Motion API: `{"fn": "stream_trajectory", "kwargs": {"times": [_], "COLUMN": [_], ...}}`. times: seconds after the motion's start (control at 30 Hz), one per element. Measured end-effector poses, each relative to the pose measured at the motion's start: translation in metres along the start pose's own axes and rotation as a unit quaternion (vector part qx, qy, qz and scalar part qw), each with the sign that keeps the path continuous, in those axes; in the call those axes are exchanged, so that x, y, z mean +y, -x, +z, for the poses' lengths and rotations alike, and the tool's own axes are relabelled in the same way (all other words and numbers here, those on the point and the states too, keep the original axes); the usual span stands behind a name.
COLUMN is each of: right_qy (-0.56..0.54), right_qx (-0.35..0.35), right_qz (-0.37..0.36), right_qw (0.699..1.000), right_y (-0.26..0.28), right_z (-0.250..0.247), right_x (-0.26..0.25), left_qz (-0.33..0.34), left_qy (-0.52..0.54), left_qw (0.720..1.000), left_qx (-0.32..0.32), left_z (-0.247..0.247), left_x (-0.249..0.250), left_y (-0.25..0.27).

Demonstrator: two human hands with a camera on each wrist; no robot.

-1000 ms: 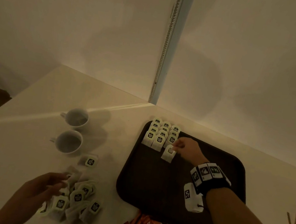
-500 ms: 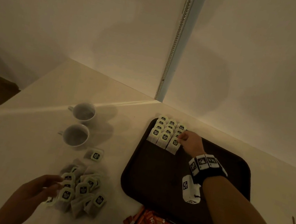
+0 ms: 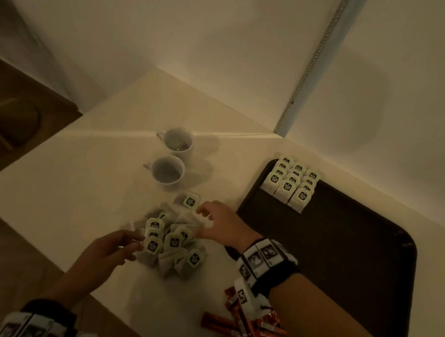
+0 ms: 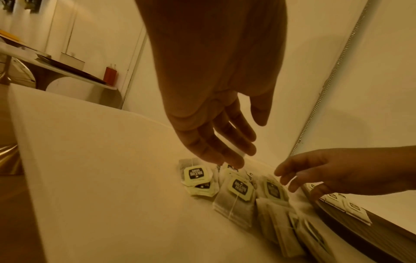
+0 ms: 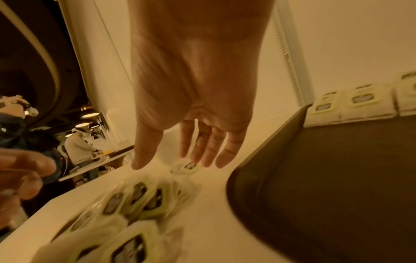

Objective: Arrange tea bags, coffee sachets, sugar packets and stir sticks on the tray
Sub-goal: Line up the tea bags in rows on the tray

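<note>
Roughly a dozen tea bags (image 3: 290, 182) stand in three tidy rows at the tray's far left corner, well beyond both sets of fingertips. Loose pile of tea bags (image 3: 172, 243) on the table: about ten tags countable, more half buried, exact number unclear. One single tea bag (image 3: 190, 201) lies apart, just past the right fingertips.

Right hand (image 3: 222, 226) hovers over the pile's far edge, fingers straight and slightly spread, holding nothing. Left hand (image 3: 109, 252) at the pile's near edge, fingers extended and relaxed, tips just above or touching a tag; contact cannot be told. It holds nothing.

Two white cups (image 3: 172, 158) stand beyond the single bag, handles to the left. Coffee sachets (image 3: 257, 335), orange-red, in a scattered heap under the right forearm; count unclear, partly hidden by the arm and wrist band.

Tray (image 3: 344, 273): dark brown, rounded corners, raised rim, matte, to the right of the right fingers. Bags: pale paper pouches with thin strings and pale green tags printed black. Table (image 3: 68, 188): smooth, cream.
</note>
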State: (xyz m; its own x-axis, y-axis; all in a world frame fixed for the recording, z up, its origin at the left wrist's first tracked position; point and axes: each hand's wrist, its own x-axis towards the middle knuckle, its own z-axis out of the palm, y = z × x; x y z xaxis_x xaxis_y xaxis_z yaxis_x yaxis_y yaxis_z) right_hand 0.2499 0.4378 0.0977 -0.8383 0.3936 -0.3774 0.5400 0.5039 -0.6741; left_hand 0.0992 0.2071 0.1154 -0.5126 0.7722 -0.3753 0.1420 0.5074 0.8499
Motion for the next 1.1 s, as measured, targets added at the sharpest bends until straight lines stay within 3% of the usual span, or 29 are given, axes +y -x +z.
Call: {"fn": "stream_trajectory", "kwargs": {"times": [0.23, 0.7, 0.9, 1.1], "right_qy": [0.041, 0.112, 0.034, -0.08], "right_qx": [0.056, 0.051, 0.063, 0.113], "right_qz": [0.019, -0.021, -0.029, -0.022], "right_qw": [0.997, 0.992, 0.997, 0.99], "right_y": [-0.003, 0.008, 0.011, 0.02], "right_z": [0.037, 0.049, 0.042, 0.022], "right_x": [-0.018, -0.031, -0.033, -0.033], "left_qz": [-0.008, -0.002, 0.008, 0.055], "left_qy": [0.012, 0.04, 0.022, -0.121], "left_qw": [1.0, 0.999, 1.0, 0.991], "left_qx": [-0.001, 0.009, 0.0, -0.011], "left_z": [-0.006, -0.017, -0.014, 0.021], "left_x": [-0.017, -0.025, -0.023, 0.004], "left_y": [0.02, 0.033, 0.032, 0.013]}}
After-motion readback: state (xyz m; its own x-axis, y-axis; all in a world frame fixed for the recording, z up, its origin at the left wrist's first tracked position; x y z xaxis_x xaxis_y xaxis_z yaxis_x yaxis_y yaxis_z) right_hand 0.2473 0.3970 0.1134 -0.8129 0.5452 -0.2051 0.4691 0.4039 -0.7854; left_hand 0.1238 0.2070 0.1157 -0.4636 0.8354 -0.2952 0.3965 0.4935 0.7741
